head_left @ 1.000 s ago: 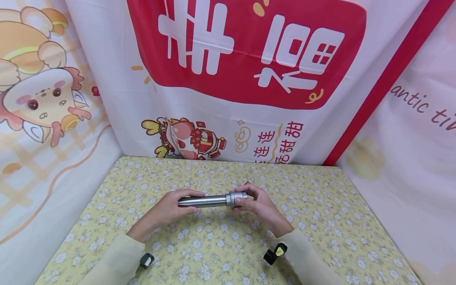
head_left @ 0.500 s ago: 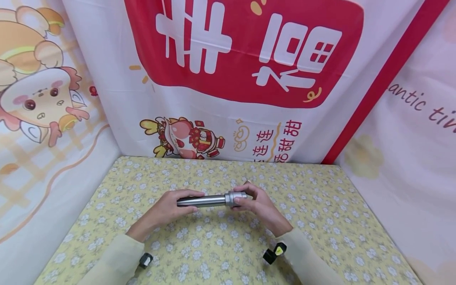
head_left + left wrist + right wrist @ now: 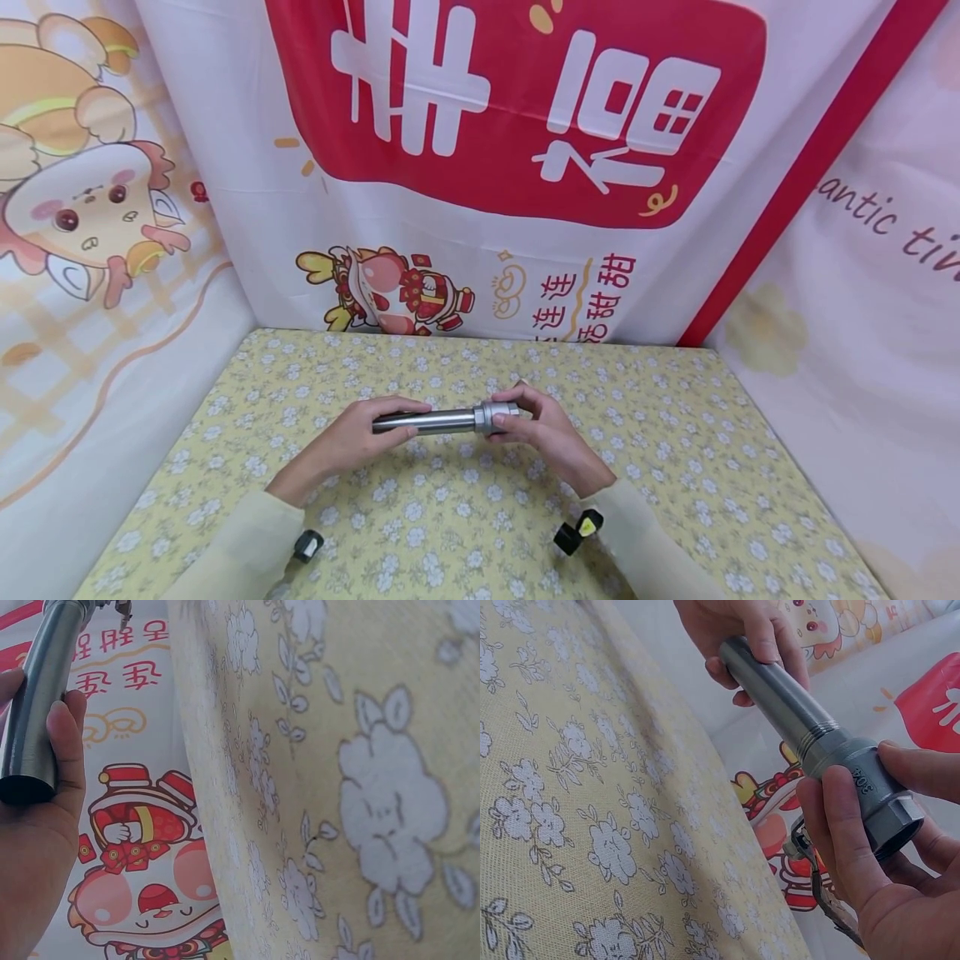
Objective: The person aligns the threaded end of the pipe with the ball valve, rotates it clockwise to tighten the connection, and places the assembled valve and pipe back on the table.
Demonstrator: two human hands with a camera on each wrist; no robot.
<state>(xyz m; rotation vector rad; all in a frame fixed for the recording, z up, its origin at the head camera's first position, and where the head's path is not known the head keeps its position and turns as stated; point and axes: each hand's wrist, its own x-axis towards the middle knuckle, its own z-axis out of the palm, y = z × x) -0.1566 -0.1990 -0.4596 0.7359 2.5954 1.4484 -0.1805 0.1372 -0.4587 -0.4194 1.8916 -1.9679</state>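
Observation:
A shiny steel pipe (image 3: 444,422) lies level across the middle of the head view, above the flowered cloth. My left hand (image 3: 360,435) grips its plain end, thumb on the near side and fingers on the far side. Its other end, threaded, meets a ball valve (image 3: 870,780) stamped 304; several threads (image 3: 821,739) show outside the valve in the right wrist view. My right hand (image 3: 551,433) holds the valve body between thumb and fingers. The valve's lever handle (image 3: 821,889) hangs off the far side, partly hidden by my fingers. In the left wrist view the pipe's end sits against my palm.
A yellow cloth (image 3: 420,533) with white flowers covers the table. Printed white curtains hang behind (image 3: 247,167) and along both sides. Black straps (image 3: 577,533) with small devices sit at both wrists.
My left thumb has shifted slightly up over the near side of the pipe. The pipe, the valve and my right hand stay in nearly the same place.

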